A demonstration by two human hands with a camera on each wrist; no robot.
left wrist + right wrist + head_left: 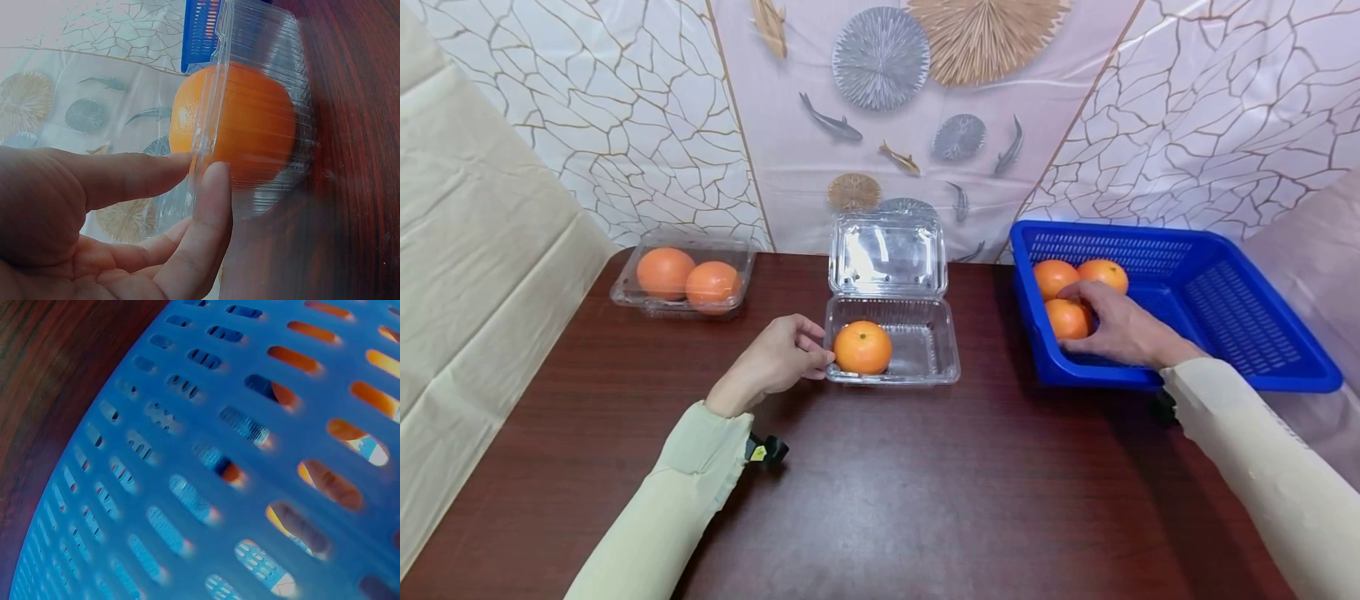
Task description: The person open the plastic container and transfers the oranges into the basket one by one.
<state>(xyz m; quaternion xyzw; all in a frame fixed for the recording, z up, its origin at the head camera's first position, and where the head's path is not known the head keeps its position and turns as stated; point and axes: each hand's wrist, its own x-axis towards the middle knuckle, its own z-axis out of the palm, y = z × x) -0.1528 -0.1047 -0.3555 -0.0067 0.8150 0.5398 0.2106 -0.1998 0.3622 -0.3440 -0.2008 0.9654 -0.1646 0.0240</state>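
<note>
My left hand (781,353) pinches the left rim of a clear plastic clamshell box (956,350) between thumb and fingertips. Its lid (889,258) stands raised at the back, and one orange (862,347) sits in the left half. The left wrist view shows that orange (253,125) through the ribbed wall, beside the fingers (209,200). Over at the right, my right hand (1116,327) curls its thumb and fingers round an orange (1066,319) inside a blue basket (1180,379). In the right wrist view the slotted basket wall (206,431) hides most of that hand.
Two more oranges, one at the back left (1054,275) and another beside it (1103,273), lie in the basket. A closed clear box (625,293) with two oranges stands at the back left of the dark wooden table (880,500). A patterned backdrop (880,167) rises behind.
</note>
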